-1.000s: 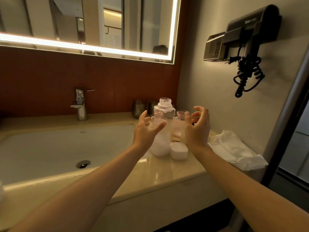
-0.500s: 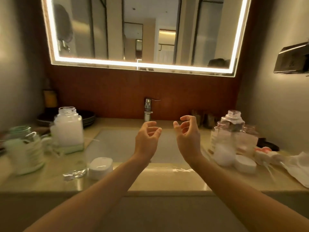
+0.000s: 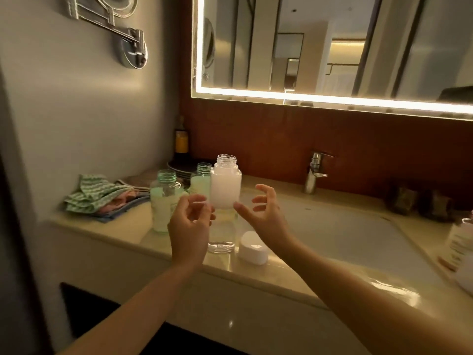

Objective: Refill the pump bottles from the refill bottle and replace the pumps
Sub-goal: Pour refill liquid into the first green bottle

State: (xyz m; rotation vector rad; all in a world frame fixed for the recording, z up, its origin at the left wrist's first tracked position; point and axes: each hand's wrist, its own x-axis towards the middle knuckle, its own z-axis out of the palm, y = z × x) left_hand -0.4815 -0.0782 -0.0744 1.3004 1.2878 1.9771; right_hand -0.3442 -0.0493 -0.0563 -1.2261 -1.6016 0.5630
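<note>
Both hands were held raised off the left end of the basin [image 3: 345, 226] with nothing grasped. The left hand [image 3: 190, 226] and the right hand [image 3: 263, 213] were spread, fingers loosely curled, one on each side of the uncapped refill bottle [image 3: 225, 187] of white liquid. No contact with it could be made out (the left fingertips were blurred).

That bottle was stood left of the basin, with a clear bottle [image 3: 221, 240] just in front of it and a white cap [image 3: 253, 248] beside that, on the basin side. A nearer green bottle [image 3: 163, 201] and a farther green bottle [image 3: 201, 183], both open-necked, were set further from the basin.

A spill was judged the main risk: every neck was open and the bottles were packed close, so a careless grasp could tip the light clear bottle off the counter [image 3: 122, 226], whose front edge lay just beside it and the cap.

Free room was left over the basin itself. Away from the basin, movement was hemmed by the folded cloths [image 3: 102, 198] and the wall.
</note>
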